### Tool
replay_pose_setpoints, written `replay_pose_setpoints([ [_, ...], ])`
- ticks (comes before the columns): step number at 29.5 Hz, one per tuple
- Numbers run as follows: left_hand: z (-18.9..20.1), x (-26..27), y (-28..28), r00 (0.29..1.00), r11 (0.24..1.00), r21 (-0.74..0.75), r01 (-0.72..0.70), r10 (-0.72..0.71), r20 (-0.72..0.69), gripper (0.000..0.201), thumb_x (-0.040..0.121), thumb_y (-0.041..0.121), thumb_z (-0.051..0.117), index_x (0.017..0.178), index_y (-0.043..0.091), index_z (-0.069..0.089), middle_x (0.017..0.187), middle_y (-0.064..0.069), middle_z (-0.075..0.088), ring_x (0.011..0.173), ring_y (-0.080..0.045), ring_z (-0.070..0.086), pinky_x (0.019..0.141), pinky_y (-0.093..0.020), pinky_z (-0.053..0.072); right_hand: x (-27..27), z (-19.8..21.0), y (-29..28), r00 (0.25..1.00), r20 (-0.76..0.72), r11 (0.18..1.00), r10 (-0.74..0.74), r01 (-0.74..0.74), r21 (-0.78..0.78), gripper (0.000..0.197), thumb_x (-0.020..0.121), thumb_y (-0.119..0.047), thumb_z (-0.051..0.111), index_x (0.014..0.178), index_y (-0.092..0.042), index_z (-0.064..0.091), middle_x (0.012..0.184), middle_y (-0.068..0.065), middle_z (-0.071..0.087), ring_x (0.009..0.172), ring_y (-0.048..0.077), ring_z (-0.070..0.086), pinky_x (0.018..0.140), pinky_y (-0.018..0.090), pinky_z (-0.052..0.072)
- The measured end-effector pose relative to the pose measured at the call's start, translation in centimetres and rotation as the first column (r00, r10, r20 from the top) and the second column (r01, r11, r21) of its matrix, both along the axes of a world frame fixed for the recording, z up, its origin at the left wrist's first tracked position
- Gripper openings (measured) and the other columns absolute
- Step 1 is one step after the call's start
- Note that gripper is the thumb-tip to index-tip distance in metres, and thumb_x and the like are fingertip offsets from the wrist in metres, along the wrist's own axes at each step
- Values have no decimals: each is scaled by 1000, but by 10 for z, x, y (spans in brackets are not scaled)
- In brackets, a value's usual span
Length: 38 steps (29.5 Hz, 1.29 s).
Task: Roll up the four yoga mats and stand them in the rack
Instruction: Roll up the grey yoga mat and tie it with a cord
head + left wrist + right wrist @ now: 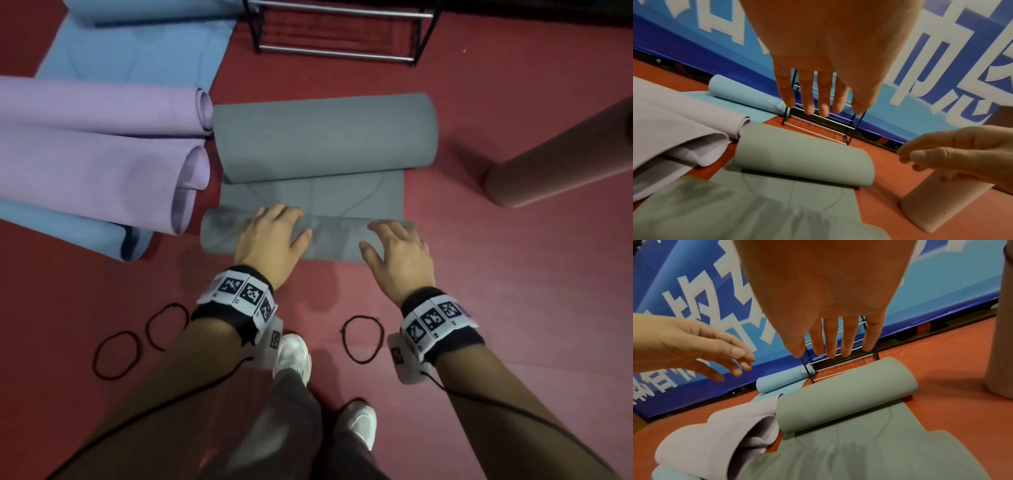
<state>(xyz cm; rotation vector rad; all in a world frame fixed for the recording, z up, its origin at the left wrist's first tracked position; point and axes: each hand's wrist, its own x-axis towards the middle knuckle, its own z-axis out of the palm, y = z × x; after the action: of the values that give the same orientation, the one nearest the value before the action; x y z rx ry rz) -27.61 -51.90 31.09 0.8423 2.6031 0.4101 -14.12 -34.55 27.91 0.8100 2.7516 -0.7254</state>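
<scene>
On the floor, your flat left hand (270, 236) and right hand (397, 253) press the soft, springy grey mat (325, 137); roll from both ends evenly.

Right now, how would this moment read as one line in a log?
step: rolling grey mat | left hand: open, above near roll | right hand: open, above near roll | rack: no mats seen in it
</scene>
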Motion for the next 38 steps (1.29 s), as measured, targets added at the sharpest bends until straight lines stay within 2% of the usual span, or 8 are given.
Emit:
replay_pose_setpoints([
  [12, -243, -30, -58, 993, 999, 0, 38, -38, -115, 39, 96, 41, 52, 130, 21, 58, 129, 0, 59, 121, -25, 49, 97, -41, 38, -38, -221, -66, 998, -43, 988, 46, -39, 147, 40, 95, -38, 58, 131, -21, 59, 135, 1, 58, 126, 30, 49, 98, 45, 39],
  [18, -350, -60, -74, 966, 994, 89, 62, -37, -257, 44, 92, 46, 54, 127, 20, 60, 135, -3, 55, 129, -26, 46, 101, -45, 35, -64, -324, -79, 991, -92, 963, 96, -69, 261, 58, 94, -58, 44, 141, -24, 48, 148, -2, 46, 138, 28, 36, 110, 49, 26],
  [22, -374, -58, -81, 950, 999, 13, 44, -38, -309, 57, 94, 58, 45, 142, 28, 45, 154, 1, 37, 138, -23, 35, 105, -48, 30, -61, -341, -92, 996, -69, 924, 62, -31, 381, 81, 69, -73, 44, 137, -28, 49, 129, -1, 51, 123, 30, 43, 96, 49, 29],
  [25, -371, -49, -92, 941, 993, -111, 42, -77, -331, 59, 93, 66, 39, 140, 31, 46, 140, 1, 45, 127, -24, 38, 98, -45, 31, -61, -330, -103, 995, -10, 927, 99, -88, 365, 83, 55, -72, 60, 119, -20, 55, 124, 2, 47, 123, 30, 39, 100, 49, 28],
  [29, -355, -25, -105, 955, 998, -10, 64, -64, -291, 47, 87, 63, 54, 110, 22, 56, 120, -2, 49, 119, -25, 41, 95, -41, 30, -55, -318, -123, 980, 5, 961, 201, -198, 193, 85, 56, -65, 77, 119, -16, 46, 133, 1, 42, 130, 28, 36, 108, 48, 27],
  [33, -358, -11, -121, 978, 985, -141, 102, -126, -169, 75, 77, 72, 59, 132, 22, 45, 136, -3, 44, 124, -25, 42, 99, -42, 33, -44, -318, -138, 923, 191, 910, 335, -369, 188, 118, 53, -70, 77, 149, -32, 21, 143, -3, 36, 135, 27, 32, 104, 51, 29],
  [35, -362, -10, -130, 985, 964, -227, 142, -161, -69, 92, 68, 80, 62, 140, 27, 40, 134, -2, 44, 125, -24, 40, 100, -42, 36, -42, -317, -143, 901, 266, 901, 341, -395, 182, 114, 52, -68, 78, 148, -32, 28, 135, -2, 40, 128, 27, 35, 101, 48, 30],
  [38, -368, -6, -137, 984, 948, -265, 179, -171, 51, 78, 60, 85, 64, 114, 30, 55, 111, 3, 48, 115, -23, 43, 95, -42, 37, -36, -318, -156, 865, 329, 894, 378, -433, 113, 95, 51, -63, 81, 130, -28, 42, 124, -3, 40, 122, 25, 36, 99, 48, 34],
])
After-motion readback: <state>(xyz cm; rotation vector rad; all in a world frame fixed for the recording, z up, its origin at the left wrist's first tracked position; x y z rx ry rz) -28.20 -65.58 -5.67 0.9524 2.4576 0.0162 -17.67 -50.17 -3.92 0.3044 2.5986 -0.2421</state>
